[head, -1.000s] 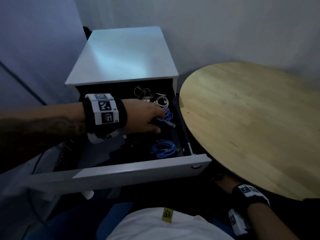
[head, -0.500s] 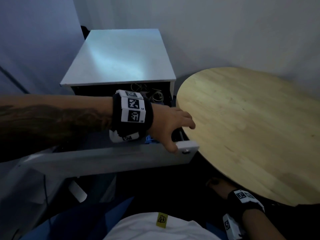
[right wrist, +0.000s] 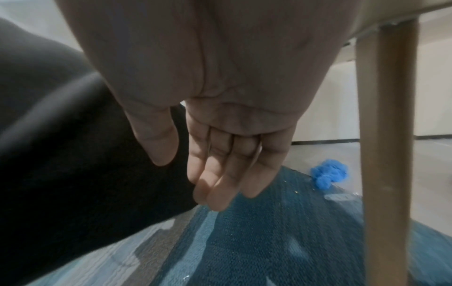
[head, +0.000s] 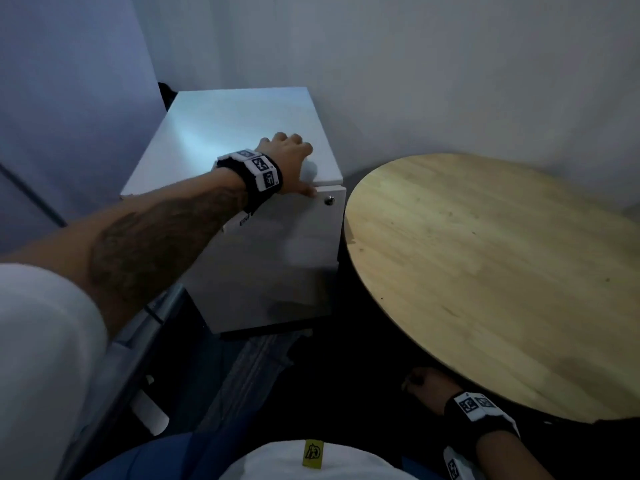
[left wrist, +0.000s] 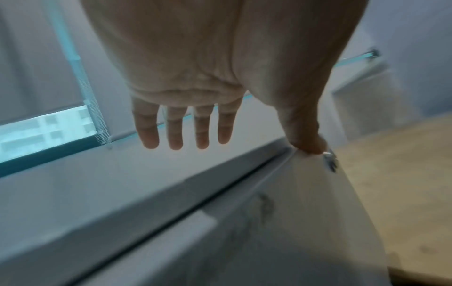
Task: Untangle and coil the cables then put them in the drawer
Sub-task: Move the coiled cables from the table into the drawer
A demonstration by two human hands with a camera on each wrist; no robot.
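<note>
The white cabinet's drawer [head: 277, 258] is pushed in flush, so the cables inside are hidden. My left hand [head: 289, 157] lies over the cabinet's front top edge, fingers straight above the top [left wrist: 186, 127], thumb [left wrist: 303, 135] pressing the drawer front beside the small metal lock [head: 329, 200]. It holds nothing. My right hand [head: 424, 381] hangs low under the round table's edge, by my leg. In the right wrist view its fingers [right wrist: 220, 174] are relaxed and empty.
The round wooden table [head: 502, 271] stands right beside the cabinet [head: 242, 133]. A wooden table leg [right wrist: 386, 154] stands near my right hand. A crumpled blue item [right wrist: 329, 173] lies on the floor past the blue carpet [right wrist: 269, 241]. Walls close in behind.
A second ago my left hand was inside the open drawer at a blue cable coil. It came out, pushed the drawer front in, and the drawer is now shut.
</note>
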